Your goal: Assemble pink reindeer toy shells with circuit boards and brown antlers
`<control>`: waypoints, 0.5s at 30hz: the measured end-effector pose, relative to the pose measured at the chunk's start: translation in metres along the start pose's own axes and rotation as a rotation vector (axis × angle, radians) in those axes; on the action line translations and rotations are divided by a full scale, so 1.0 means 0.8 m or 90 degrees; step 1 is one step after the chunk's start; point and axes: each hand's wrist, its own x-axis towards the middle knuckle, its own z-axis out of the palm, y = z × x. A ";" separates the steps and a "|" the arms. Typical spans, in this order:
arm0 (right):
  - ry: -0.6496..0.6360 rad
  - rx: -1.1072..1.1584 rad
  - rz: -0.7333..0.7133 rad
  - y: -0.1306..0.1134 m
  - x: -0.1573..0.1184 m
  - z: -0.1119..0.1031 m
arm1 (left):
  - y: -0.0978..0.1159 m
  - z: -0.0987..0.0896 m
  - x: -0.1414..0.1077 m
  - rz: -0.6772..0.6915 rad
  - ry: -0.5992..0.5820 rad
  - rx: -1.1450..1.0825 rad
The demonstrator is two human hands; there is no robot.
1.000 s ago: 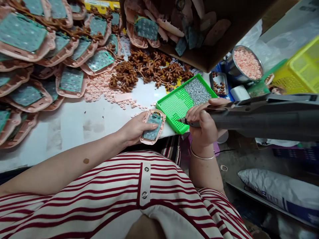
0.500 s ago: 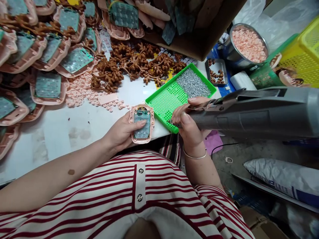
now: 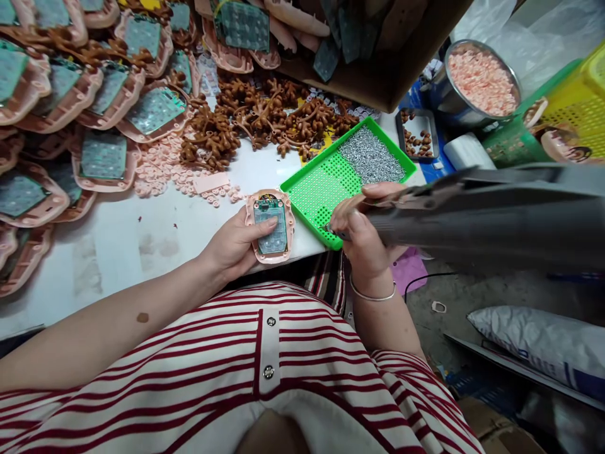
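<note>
My left hand grips a pink plastic housing by its left side, the thumb lying across the green circuit board inside it. Wrapped round the front of a long grey power screwdriver is my right hand. The tool's tip is over the near corner of a green perforated tray, just right of the housing. Small silver screws fill the tray's far part, and more are spread over its holes.
Pink housings with boards are piled at the left. Brown branched parts and small pink pieces lie behind my left hand. A cardboard box, a metal bowl and a small metal tray stand at the back right.
The whole view has shifted slightly, so the table items appear further right. The screwdriver is more blurred, and the housing is tilted slightly differently in my left hand. Both hands keep their holds.
</note>
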 end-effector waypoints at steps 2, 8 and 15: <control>0.033 -0.020 -0.021 -0.016 0.002 0.004 | -0.001 0.001 0.001 0.017 0.006 -0.001; -0.022 -0.053 0.013 -0.055 -0.010 0.030 | -0.004 0.007 0.003 0.074 0.042 0.001; -0.076 0.030 0.084 -0.039 -0.029 0.047 | -0.005 0.007 0.004 0.093 -0.005 -0.004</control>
